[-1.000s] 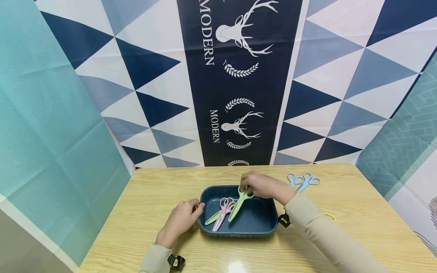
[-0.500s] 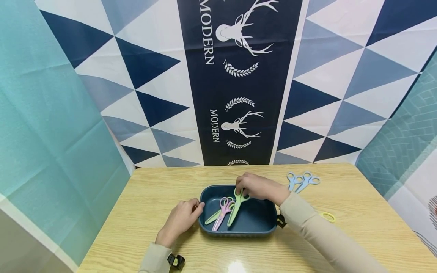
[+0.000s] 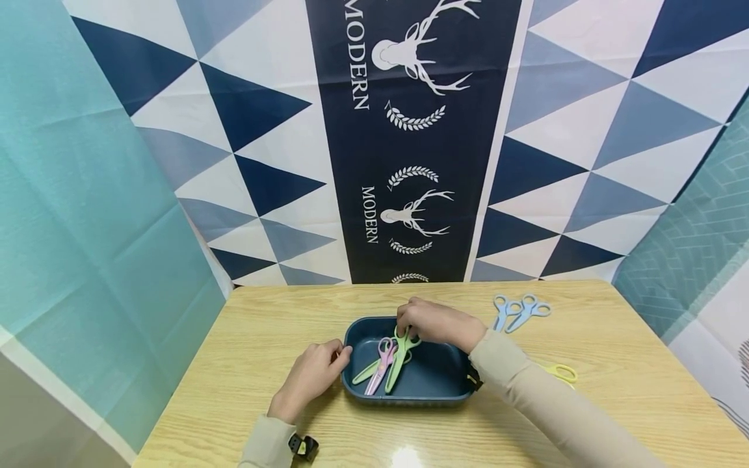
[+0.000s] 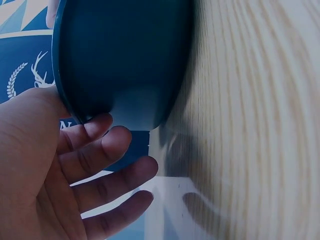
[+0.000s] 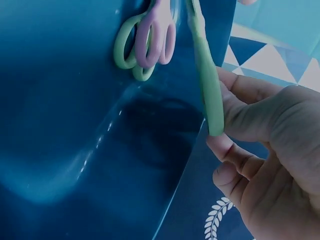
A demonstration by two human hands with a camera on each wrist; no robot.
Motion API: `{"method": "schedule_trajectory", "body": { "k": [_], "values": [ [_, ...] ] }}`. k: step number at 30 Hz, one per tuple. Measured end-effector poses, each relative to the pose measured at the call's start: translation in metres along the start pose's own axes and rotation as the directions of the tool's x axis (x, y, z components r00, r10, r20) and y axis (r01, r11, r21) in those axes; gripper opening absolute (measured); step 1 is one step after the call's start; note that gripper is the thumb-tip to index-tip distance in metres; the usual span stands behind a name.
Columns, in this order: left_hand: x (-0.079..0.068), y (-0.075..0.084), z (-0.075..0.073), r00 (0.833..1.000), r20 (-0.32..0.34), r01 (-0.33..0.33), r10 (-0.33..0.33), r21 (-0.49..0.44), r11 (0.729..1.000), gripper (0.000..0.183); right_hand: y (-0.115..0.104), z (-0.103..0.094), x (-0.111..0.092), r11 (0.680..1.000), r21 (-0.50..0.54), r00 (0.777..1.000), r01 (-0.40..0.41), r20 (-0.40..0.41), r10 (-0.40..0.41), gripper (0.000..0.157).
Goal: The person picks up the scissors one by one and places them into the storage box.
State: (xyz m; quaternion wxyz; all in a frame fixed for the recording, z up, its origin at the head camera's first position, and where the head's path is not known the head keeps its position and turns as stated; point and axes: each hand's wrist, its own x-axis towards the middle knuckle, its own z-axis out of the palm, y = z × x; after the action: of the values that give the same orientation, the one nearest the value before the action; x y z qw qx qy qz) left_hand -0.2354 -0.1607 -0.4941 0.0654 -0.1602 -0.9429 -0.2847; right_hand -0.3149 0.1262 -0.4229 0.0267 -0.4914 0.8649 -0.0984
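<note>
Leftward since the earlier frame, the right hand (image 3: 435,323) had shifted, pinching green scissors (image 3: 397,369) by the handle, their tip towards the tray's (image 3: 445,374) near edge, beside pink scissors (image 3: 380,369). The left hand (image 3: 310,374) pinched the tray's left edge. Blue scissors (image 3: 528,312) lay near the desk's (image 3: 222,390) far edge.

Fingers (image 5: 237,156) pinch green scissors (image 5: 210,85) near pink scissors (image 5: 159,17).

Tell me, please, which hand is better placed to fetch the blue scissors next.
Probably the right hand: it's nearer the blue scissors, though its fingers must first release the green scissors. The left hand is at the left end of the container.
</note>
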Motion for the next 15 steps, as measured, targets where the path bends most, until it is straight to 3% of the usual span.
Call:
{"method": "schedule_trajectory", "body": {
  "k": [6, 15],
  "values": [
    [-0.001, 0.001, 0.0, 1.0, -0.002, 0.005, -0.005, 0.001, 1.0, 0.033, -0.005, 0.001, 0.006, 1.0, 0.006, 0.999, -0.014, 0.042, 0.014, 0.027],
    [0.0, -0.001, 0.0, 1.0, -0.001, 0.004, -0.004, -0.001, 1.0, 0.032, -0.006, 0.006, 0.013, 0.995, 0.093, 0.994, -0.047, 0.106, 0.037, 0.028]
  ]
}}
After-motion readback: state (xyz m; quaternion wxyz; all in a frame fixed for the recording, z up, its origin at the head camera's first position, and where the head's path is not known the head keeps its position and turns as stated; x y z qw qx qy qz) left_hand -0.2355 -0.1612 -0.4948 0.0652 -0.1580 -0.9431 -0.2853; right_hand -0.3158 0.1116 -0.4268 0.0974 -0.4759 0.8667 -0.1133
